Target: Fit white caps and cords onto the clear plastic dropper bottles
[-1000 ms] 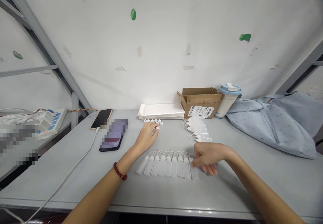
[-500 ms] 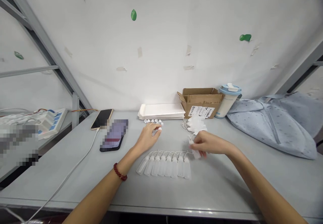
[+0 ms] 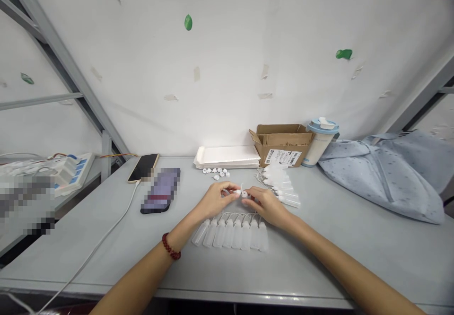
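My left hand (image 3: 215, 199) pinches a small white cap (image 3: 238, 192) between thumb and fingertips. Close to it, my right hand (image 3: 266, 205) grips a small translucent plastic bottle; just its white neck end (image 3: 244, 194) shows, the body being hidden by the fingers. The cap and neck are nearly together, and whether they touch I cannot tell. Below the hands lies a row of similar bottles (image 3: 237, 234) with thin white loops at their tops. More such bottles (image 3: 282, 182) lie in a pile on the right. Several loose white caps (image 3: 216, 171) rest behind my left hand.
At the back stand a stack of white envelopes (image 3: 229, 157), an open cardboard box (image 3: 283, 144) and a blue-lidded cup (image 3: 319, 142). A light blue bag (image 3: 379, 180) lies on the right. Two phones (image 3: 144, 167) and a white cable (image 3: 117, 220) occupy the left side.
My right hand has moved left from the pile with a bottle. My left hand has come slightly forward and right from the caps, holding one. The hands now meet above the row.
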A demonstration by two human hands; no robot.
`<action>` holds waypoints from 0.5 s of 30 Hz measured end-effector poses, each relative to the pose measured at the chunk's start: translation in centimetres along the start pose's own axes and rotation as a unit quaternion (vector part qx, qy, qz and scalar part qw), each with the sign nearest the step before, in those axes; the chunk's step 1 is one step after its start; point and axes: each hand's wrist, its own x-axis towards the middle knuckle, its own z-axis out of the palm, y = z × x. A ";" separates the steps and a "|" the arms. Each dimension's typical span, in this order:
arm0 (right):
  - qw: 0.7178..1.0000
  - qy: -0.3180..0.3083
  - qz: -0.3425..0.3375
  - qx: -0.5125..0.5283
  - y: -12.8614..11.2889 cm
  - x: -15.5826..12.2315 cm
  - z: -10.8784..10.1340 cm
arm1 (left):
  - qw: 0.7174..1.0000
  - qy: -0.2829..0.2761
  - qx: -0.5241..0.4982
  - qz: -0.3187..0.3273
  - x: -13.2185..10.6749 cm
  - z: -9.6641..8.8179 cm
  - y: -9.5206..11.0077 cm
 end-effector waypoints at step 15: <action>0.996 -0.029 0.008 -0.090 -0.7 -0.2 0.1 | 0.997 -0.001 0.020 0.073 -0.2 0.3 0.2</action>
